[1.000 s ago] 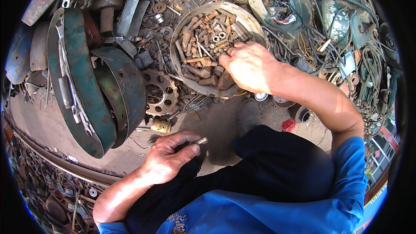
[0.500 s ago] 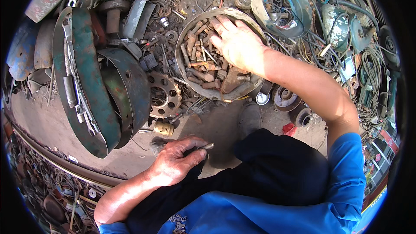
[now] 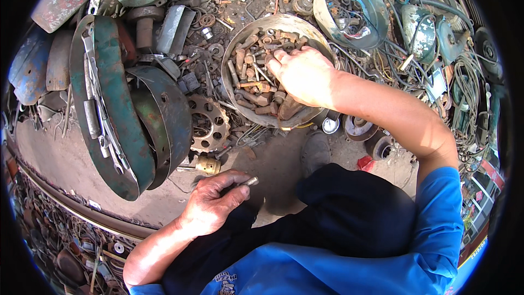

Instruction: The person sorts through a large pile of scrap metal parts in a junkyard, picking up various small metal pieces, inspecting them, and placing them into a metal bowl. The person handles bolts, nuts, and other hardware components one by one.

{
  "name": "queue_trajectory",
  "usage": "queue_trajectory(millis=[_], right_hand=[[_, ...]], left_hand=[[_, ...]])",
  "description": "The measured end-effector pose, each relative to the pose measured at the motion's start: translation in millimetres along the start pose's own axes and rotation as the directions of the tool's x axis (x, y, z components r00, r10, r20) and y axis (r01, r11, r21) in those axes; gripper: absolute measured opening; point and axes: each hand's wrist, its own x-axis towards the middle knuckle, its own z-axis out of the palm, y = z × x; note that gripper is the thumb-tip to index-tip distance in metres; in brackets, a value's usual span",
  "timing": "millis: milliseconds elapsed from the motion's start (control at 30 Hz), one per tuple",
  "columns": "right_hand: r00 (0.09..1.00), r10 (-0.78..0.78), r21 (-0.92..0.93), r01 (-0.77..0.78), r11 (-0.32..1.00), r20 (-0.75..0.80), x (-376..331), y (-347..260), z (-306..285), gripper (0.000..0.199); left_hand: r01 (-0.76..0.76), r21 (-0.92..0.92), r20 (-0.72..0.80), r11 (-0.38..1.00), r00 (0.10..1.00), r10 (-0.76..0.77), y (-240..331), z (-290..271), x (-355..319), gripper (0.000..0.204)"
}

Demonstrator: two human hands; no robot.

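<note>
My right hand (image 3: 302,76) reaches into a round metal bowl (image 3: 232,65) full of rusty bolts (image 3: 252,84) and nuts, fingers spread down among them at the bowl's right side. Whether it grips any bolt I cannot tell. My left hand (image 3: 210,205) rests low over my dark trouser knee, fingers closed around a small grey metal bolt (image 3: 249,181) whose end sticks out to the right. A brass fitting (image 3: 208,165) lies on the ground just above that hand.
Green curved metal guards (image 3: 117,120) lie at the left beside a rusty sprocket (image 3: 206,124). A second round tin (image 3: 352,11) with parts stands at the back right, among wires and scrap. My shoe (image 3: 315,152) sits below the bowl on the dirt ground.
My right hand has shifted from the bowl's lower right edge up into the bolts. My left hand stays put with the small bolt.
</note>
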Motion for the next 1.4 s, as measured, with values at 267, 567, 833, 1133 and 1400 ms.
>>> queue_trajectory(millis=[267,567,833,1133,1400], right_hand=[[0.937,0.171,0.292,-0.079,0.953,-0.304,34.4,-15.0,-5.0,0.039],[0.987,0.143,0.352,-0.108,0.93,-0.075,42.5,-1.0,-3.6,0.059],[0.978,0.097,0.383,-0.019,0.923,-0.185,60.4,-10.8,2.0,0.061],[0.986,0.01,0.352,0.05,0.935,-0.167,65.6,-6.0,-1.2,0.05],[0.981,-0.174,0.219,0.19,0.957,-0.089,45.8,5.1,-10.1,0.026]], left_hand=[[0.052,-0.026,0.015,0.998,0.999,-0.051,-1.9,5.8,5.2,0.022],[0.082,-0.031,0.011,0.996,0.997,-0.082,-0.3,6.0,10.3,0.022],[0.108,0.061,-0.005,0.992,0.994,-0.108,1.4,8.8,18.9,0.025],[0.062,0.093,-0.018,0.994,0.998,-0.061,1.8,6.8,13.1,0.029],[0.045,0.044,-0.029,0.998,0.999,-0.044,-0.6,-4.3,8.2,0.027]])
